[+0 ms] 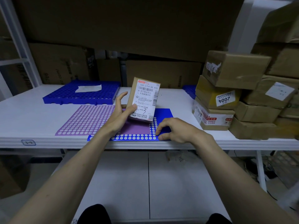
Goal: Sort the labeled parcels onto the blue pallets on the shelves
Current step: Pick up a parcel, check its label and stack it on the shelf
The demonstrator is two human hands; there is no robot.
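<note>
wide white shelf [32, 117] fills the view, and stacked on its right end is a pile of brown cartons [239, 94], taped and labelled, one tag reading 2004. at the back left, a blue pallet [80, 94] with just a scrap of white paper [88, 88] on it, no parcel there. a sliver of a second blue pallet [189, 91] peeks out behind the pile. front and centre lies a flat blue perforated sheet [163, 113] with a purple perforated sheet [90, 120] overlapping its left side. now the action: left hand [119, 113] grips a small labelled parcel [144, 101], upright, tilted, held above the sheets, thumb across the label with a handwritten mark. right hand [174, 130] holds nothing, fingertips resting on the blue sheet's front edge. looks like the label-reading step; next move calls for matching that mark to a shelf spot and setting the parcel flat on its pallet.
</note>
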